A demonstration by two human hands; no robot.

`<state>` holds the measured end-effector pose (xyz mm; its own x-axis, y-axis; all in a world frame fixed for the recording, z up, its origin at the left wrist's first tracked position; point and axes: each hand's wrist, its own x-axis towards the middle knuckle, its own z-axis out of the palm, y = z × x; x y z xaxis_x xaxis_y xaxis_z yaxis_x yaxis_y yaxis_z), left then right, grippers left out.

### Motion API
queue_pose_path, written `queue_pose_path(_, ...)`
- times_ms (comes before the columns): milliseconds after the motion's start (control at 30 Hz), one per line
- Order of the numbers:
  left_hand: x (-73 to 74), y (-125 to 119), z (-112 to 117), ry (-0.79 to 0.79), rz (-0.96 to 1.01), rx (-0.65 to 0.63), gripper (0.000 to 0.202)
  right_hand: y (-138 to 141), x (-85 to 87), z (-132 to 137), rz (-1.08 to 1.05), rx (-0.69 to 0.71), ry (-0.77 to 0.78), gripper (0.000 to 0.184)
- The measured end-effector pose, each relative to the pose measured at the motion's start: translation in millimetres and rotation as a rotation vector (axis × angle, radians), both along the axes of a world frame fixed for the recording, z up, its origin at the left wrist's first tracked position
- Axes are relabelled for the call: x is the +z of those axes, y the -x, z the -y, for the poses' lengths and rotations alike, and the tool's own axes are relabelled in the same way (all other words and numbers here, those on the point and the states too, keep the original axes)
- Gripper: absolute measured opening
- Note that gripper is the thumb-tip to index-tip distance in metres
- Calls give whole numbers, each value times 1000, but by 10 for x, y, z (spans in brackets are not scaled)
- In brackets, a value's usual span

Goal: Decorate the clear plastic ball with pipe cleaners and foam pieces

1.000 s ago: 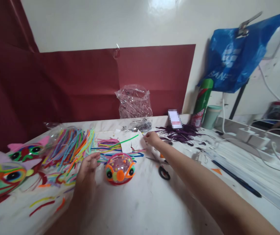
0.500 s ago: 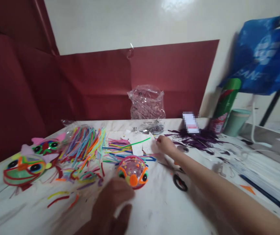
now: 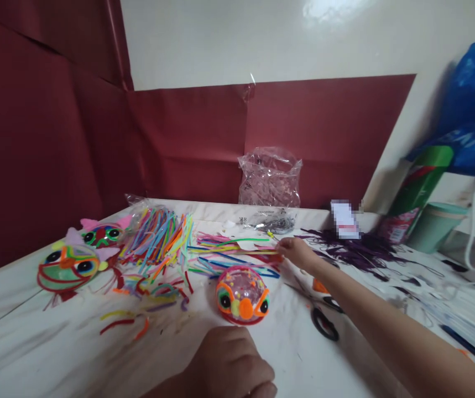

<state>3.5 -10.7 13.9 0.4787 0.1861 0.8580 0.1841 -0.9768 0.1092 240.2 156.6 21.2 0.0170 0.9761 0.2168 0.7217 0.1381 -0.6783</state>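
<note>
My right hand (image 3: 299, 253) reaches far across the white table (image 3: 55, 342) and pinches a thin strip at the edge of a pile of coloured strips (image 3: 224, 254), by a white paper scrap (image 3: 257, 243). My left hand (image 3: 231, 367) lies near the front edge as a closed fist, knuckles up, just in front of a clear dome toy (image 3: 242, 296) with orange trim and black eyes; what is inside the fist is hidden.
Two colourful masks (image 3: 69, 265) lie at the left beside a bag of coloured strips (image 3: 158, 237). Scissors (image 3: 322, 320) rest under my right forearm. Purple threads (image 3: 353, 249), a clear plastic bag (image 3: 269, 179), a green can (image 3: 419, 188) and a teal cup (image 3: 434, 226) stand behind.
My view has swung left. My left hand drew back from the strips toward me and closed into a fist. My right hand stayed at the pile, pinching a strip.
</note>
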Motion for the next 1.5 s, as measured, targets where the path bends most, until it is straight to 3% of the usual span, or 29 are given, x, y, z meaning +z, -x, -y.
queue_pose_path(233,-86,-39,-8,13,-51,8,23,-9,136,2,-328,-41,2,20)
queue_pose_path(467,-84,-44,-16,4,-45,-18,28,95,203,-11,-421,-27,-9,23)
queue_pose_path(633,-110,-52,-20,3,-37,-18,26,125,249,-32,-299,-26,-37,20)
queue_pose_path(867,-124,-45,-23,10,-84,-62,31,33,222,-118,135,-23,-80,8)
queue_pose_path(1100,-200,-58,-91,-51,-22,-131,32,268,-30,-129,389,213,-182,48)
queue_pose_path(1267,-237,-18,-113,-100,-85,-100,30,540,-108,-124,406,359,-207,22)
queue_pose_path(1400,-299,-5,-131,-111,-98,-98,25,701,-146,-131,362,606,-106,12)
queue_pose_path(1500,-364,7,-138,-95,-123,-74,19,760,-204,-143,333,700,-54,7)
